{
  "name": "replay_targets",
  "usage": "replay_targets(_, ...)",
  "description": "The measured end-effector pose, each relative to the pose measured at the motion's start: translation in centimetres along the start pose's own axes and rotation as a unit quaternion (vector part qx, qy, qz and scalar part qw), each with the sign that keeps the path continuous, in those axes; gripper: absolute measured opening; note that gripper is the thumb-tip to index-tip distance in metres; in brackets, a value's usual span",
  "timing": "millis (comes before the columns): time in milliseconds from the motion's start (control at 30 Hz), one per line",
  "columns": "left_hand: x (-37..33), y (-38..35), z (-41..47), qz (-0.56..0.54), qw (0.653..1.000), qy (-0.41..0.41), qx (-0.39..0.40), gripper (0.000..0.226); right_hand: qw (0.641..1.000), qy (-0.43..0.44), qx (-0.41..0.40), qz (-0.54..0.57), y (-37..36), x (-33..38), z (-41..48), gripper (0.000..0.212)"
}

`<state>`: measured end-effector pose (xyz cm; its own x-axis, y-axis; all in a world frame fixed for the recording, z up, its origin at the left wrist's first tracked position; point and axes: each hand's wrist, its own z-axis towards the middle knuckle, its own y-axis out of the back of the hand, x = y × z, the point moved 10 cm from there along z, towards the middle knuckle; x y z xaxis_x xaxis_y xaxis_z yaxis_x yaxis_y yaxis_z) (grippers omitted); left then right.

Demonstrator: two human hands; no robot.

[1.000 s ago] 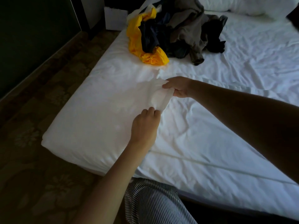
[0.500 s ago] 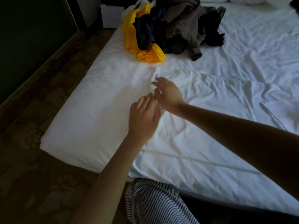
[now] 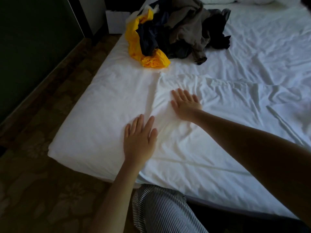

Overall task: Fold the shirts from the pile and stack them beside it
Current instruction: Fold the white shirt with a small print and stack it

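Note:
The pile of unfolded shirts (image 3: 183, 29) lies at the far left of the bed: a yellow one (image 3: 134, 41) at its left edge, navy, grey-brown and black ones beside it. Nearer to me, both hands lie flat on white cloth (image 3: 170, 118) with fingers straight. My left hand (image 3: 139, 137) presses by the cloth's folded edge. My right hand (image 3: 186, 103) presses a little farther away and to the right. I cannot tell whether this white cloth is a shirt or bedding, since it blends with the sheet.
The white bed sheet (image 3: 252, 64) is wrinkled to the right of my hands. A thick white padded layer (image 3: 94, 125) forms the bed's left corner. Dark patterned carpet (image 3: 42, 182) and a dark wall lie to the left. My striped trouser leg (image 3: 161, 211) is at the bed's near edge.
A second ago both hands pinched a raised fold of white cloth. They let it go, laid it down, and now press flat on it, spread apart.

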<state>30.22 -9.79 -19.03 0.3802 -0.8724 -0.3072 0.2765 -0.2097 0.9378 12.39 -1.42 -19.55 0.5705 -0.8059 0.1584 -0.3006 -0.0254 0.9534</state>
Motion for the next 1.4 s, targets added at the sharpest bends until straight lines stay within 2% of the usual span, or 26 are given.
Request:
replay_targets(67, 0.7, 0.7, -0.8, -0.096, 0.995, 0.029, -0.006, 0.07, 1.0, -0.014, 0.004, -0.008, 0.1, -1.2, -0.9, 0.054)
replay_targets(167, 2.4, 1.7, -1.3, -0.287, 0.949, 0.123, -0.035, 0.072, 0.998, 0.02, -0.055, -0.024, 1.1, -0.4, -3.0, 0.054)
replay_targets(267, 3.8, 1.9, -1.0, -0.326, 0.924, 0.195, -0.028, 0.042, 0.988, 0.111, -0.105, 0.028, 2.1, 3.5, -6.1, 0.055)
replay_targets(333, 5.2, 2.0, -0.8, -0.335, 0.909, 0.248, -0.027, 0.024, 0.979, 0.167, -0.08, 0.08, 1.7, 6.7, -7.9, 0.046)
replay_targets(367, 6.0, 1.9, -0.6, -0.363, 0.889, 0.279, -0.026, 0.017, 0.976, 0.177, -0.062, 0.109, 1.3, 8.0, -8.5, 0.041)
replay_targets(433, 6.7, 1.2, -0.1, -0.45, 0.827, 0.336, 0.0, 0.016, 0.971, 0.158, -0.026, 0.175, 0.7, 9.7, -9.3, 0.037)
replay_targets(500, 6.4, 0.5, 0.3, -0.487, 0.789, 0.37, 0.062, 0.016, 0.972, 0.12, 0.01, 0.204, -0.1, 10.8, -9.6, 0.042)
replay_targets(600, 4.9, 0.1, 0.6, -0.505, 0.761, 0.38, 0.144, 0.023, 0.987, 0.082, 0.035, 0.134, -1.2, 12.1, -10.0, 0.062)
replay_targets(667, 4.3, 0.0, 1.3, -0.482, 0.78, 0.361, 0.17, 0.025, 0.991, 0.054, 0.026, 0.118, -1.3, 12.3, -9.8, 0.066)
replay_targets(733, 4.0, -0.1, 2.3, -0.464, 0.796, 0.343, 0.183, 0.022, 0.988, 0.013, 0.018, 0.151, -1.3, 11.7, -9.1, 0.059)
replay_targets(800, 3.8, -0.3, 4.0, -0.474, 0.794, 0.332, 0.188, 0.018, 0.982, -0.026, 0.018, 0.188, -1.3, 10.8, -8.5, 0.052)
replay_targets(867, 3.7, -0.3, 5.9, -0.47, 0.799, 0.326, 0.187, 0.017, 0.978, -0.041, 0.027, 0.205, -1.6, 10.4, -8.5, 0.054)
replay_targets(967, 2.4, -0.5, 9.0, -0.495, 0.793, 0.304, 0.183, 0.016, 0.968, -0.026, 0.025, 0.25, -1.5, 10.0, -8.9, 0.062)
replay_targets(1033, 1.2, -0.8, 10.8, -0.505, 0.789, 0.294, 0.188, 0.013, 0.96, -0.007, 0.017, 0.28, -1.3, 9.6, -9.3, 0.06)
replay_targets(1067, 0.6, -1.0, 11.6, -0.493, 0.799, 0.288, 0.19, 0.011, 0.956, 0.001, 0.015, 0.292, -1.1, 9.3, -9.4, 0.058)
replay_targets(1167, 0.0, -1.3, 13.3, -0.417, 0.846, 0.28, 0.178, 0.025, 0.948, 0.021, 0.013, 0.318, -0.8, 8.8, -9.3, 0.051)
replay_targets(1267, 0.0, -1.1, 14.1, -0.332, 0.892, 0.261, 0.163, 0.023, 0.93, 0.021, 0.038, 0.365, -0.8, 7.8, -9.2, 0.048)
replay_targets(1333, 0.0, -1.1, 14.2, -0.32, 0.899, 0.254, 0.156, 0.018, 0.914, 0.02, 0.059, 0.401, -1.1, 6.8, -9.4, 0.046)
replay_targets(1400, -0.1, -1.1, 14.0, -0.354, 0.886, 0.259, 0.148, 0.01, 0.889, 0.013, 0.063, 0.453, -1.5, 5.8, -9.5, 0.042)
